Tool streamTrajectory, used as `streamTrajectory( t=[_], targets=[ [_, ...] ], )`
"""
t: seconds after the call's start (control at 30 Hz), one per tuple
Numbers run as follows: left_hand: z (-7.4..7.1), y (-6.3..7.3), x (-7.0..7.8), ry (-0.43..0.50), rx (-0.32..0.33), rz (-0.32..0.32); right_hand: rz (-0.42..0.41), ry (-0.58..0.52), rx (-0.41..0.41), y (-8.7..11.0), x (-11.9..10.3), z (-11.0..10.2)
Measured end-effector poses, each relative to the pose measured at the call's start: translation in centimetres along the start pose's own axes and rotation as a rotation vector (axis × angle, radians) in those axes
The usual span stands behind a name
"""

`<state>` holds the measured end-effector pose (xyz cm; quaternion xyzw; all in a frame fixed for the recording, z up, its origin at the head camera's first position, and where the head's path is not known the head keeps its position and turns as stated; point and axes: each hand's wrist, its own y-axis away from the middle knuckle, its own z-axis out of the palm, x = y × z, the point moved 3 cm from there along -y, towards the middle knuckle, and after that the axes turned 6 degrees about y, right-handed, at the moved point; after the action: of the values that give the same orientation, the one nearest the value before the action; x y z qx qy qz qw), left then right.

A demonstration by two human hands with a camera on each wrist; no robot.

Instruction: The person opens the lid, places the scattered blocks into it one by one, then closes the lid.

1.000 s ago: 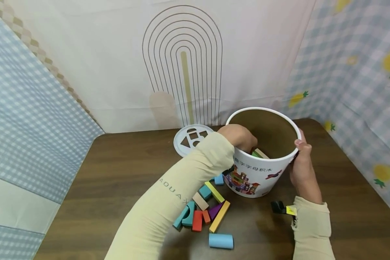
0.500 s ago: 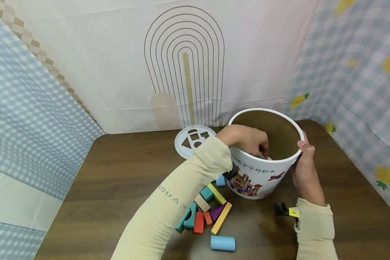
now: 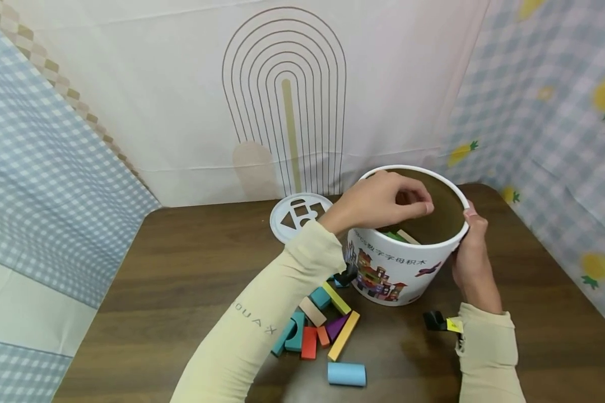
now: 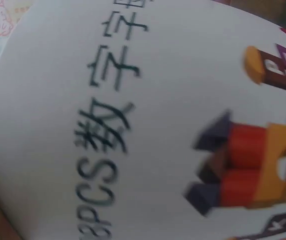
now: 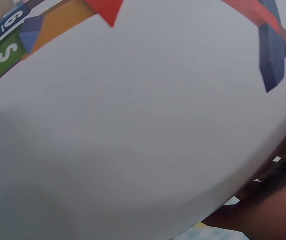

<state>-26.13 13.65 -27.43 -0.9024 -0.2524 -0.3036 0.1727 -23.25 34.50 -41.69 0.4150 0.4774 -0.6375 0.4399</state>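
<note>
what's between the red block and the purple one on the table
A small orange block lies between the red block and the purple block, as the head view shows.

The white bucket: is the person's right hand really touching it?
Touching. The head view shows it: the right hand lies against the right side of the white bucket, with a fingertip overlapping its rim.

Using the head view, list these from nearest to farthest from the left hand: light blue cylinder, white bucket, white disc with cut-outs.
From the left hand:
1. White bucket: its opening is right under the hand.
2. White disc with cut-outs: off to the left.
3. Light blue cylinder: near the picture's bottom.
</note>
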Motion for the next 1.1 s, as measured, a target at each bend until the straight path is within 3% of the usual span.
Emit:
streamTrajectory(
  t=[0.07, 0.13, 0.27, 0.33, 0.47, 0.67, 0.8, 0.87, 0.97, 1.1],
  targets=[
    [-0.1, 0.6, -0.2, -0.008, 0.091, 0.024, 0.004, 0.006, 0.052, 2.2, -4.1, 3.1],
    [0.1, 1.3, -0.6, -0.026, 0.170, 0.064, 0.019, 0.012, 0.082, 3.1, -5.8, 4.2],
    [0.9, 3.1, -1.9, -0.054, 0.282, 0.211, 0.050, 0.011, 0.102, 3.5, -5.9, 4.3],
    [1.0, 4.0, -2.5, -0.032, 0.302, 0.265, 0.080, 0.030, 0.099, 3.3, -5.3, 3.9],
    [0.7, 6.2, -2.8, -0.014, 0.300, 0.274, 0.122, 0.077, 0.091, 3.0, -4.5, 4.0],
    [-0.1, 10.6, -2.4, -0.122, 0.318, 0.204, 0.084, 0.105, 0.074, 3.0, -5.1, 5.0],
    [-0.9, 13.8, -3.0, -0.133, 0.363, 0.131, 0.070, 0.106, 0.074, 3.2, -5.4, 5.5],
    [-1.2, 15.3, -3.8, -0.121, 0.376, 0.051, 0.072, 0.107, 0.075, 3.2, -5.5, 5.5],
    [-1.2, 17.3, -5.8, -0.111, 0.360, -0.124, 0.092, 0.108, 0.081, 3.4, -5.6, 5.2],
    [-1.1, 19.0, -8.2, -0.112, 0.229, -0.370, 0.108, 0.088, 0.101, 4.0, -5.9, 4.6]
  ],
)
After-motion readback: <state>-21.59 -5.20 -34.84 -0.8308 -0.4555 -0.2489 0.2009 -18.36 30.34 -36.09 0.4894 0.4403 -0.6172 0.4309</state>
